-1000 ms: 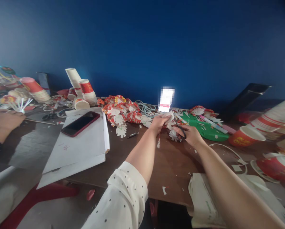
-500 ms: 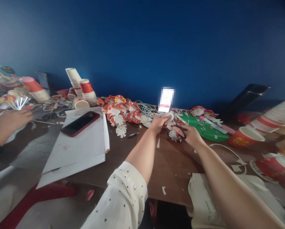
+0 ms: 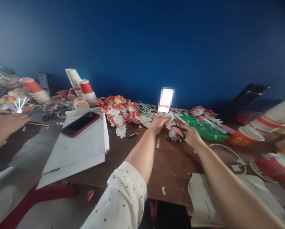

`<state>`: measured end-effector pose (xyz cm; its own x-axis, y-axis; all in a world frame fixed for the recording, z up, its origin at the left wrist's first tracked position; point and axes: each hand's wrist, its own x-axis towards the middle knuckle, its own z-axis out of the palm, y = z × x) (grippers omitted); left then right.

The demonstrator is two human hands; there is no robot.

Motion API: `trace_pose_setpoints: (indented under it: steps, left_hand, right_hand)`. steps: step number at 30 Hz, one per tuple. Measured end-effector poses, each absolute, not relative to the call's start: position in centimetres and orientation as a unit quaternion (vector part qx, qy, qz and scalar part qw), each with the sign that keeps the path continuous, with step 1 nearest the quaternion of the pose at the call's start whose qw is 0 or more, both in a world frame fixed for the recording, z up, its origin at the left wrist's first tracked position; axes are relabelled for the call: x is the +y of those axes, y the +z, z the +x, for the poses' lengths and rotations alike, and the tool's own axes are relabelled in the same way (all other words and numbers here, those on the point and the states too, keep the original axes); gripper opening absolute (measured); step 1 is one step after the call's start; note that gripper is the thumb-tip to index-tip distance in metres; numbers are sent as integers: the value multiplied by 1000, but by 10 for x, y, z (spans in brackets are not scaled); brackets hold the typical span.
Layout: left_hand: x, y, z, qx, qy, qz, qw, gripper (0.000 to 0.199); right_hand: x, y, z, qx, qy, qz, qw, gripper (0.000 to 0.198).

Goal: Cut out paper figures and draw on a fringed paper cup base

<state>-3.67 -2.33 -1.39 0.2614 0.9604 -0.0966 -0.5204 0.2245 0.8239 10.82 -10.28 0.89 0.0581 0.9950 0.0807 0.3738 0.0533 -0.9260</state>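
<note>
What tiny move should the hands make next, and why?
Maybe a small snip with the scissors: the right hand holds them close to the white paper that the left hand is pinching.

One head-worn camera is looking forward and slightly down across the cluttered desk (image 3: 168,171), sitting close above the person's forearms (image 3: 142,159), which are reaching in from between four and seven o'clock, and facing the blue wall (image 3: 132,47), which is spanning the twelve o'clock side.
</note>
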Motion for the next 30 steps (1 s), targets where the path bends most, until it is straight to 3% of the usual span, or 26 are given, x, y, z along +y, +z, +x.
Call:
trace_pose_setpoints:
  steps: [30]
  left_hand:
    - [-29, -5, -40, 336, 484, 386, 709, 25]
  right_hand:
    - [-104, 14, 108, -590, 348, -589, 429, 47]
